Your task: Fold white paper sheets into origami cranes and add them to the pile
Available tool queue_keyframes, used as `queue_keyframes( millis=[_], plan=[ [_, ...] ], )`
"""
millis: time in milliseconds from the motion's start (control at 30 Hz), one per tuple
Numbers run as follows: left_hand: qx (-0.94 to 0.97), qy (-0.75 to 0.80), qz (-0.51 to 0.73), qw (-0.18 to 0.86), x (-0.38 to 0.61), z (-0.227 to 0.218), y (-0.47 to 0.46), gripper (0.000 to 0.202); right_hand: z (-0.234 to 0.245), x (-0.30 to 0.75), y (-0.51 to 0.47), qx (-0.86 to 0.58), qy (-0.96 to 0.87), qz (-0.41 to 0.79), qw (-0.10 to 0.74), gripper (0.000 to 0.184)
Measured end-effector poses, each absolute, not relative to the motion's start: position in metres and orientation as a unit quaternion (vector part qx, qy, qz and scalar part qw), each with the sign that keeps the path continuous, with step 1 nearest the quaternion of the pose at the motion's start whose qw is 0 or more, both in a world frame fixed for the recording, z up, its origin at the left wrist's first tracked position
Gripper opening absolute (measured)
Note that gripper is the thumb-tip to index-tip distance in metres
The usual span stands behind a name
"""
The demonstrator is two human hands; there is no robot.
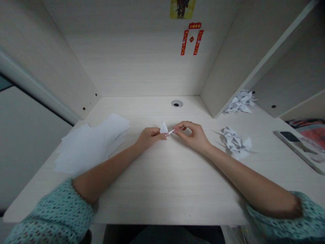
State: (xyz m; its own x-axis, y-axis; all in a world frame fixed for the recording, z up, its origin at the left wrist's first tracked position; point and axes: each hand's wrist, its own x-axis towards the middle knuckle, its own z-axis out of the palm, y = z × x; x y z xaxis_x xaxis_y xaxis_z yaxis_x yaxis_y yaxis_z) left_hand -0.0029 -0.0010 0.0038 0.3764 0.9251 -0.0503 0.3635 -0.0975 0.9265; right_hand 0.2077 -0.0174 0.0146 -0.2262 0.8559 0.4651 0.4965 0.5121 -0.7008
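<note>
A small folded white paper figure (164, 127), which looks like an origami crane, is held just above the middle of the desk. My left hand (151, 136) grips its body between thumb and fingers, hiding the lower part. From the right, my right hand (190, 134) pinches the thin pointed end of the same paper between thumb and index finger. A pointed flap stands up between the two hands. Its finer folds are too small to make out.
White paper sheets (93, 142) lie loosely piled on the left. Folded paper pieces form one heap (236, 142) at right and another heap (242, 101) behind it, by the upright panel. A phone (299, 149) lies at far right. A cable hole (177, 103) is at the back.
</note>
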Motion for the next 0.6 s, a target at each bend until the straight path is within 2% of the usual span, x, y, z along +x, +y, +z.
queue_keyframes(
  millis=[600],
  plan=[
    [0.639,0.491,0.350,0.478,0.000,0.004,-0.003,0.039,0.005,0.196,-0.021,-0.444,-0.734,0.156,0.489,0.009]
  ],
)
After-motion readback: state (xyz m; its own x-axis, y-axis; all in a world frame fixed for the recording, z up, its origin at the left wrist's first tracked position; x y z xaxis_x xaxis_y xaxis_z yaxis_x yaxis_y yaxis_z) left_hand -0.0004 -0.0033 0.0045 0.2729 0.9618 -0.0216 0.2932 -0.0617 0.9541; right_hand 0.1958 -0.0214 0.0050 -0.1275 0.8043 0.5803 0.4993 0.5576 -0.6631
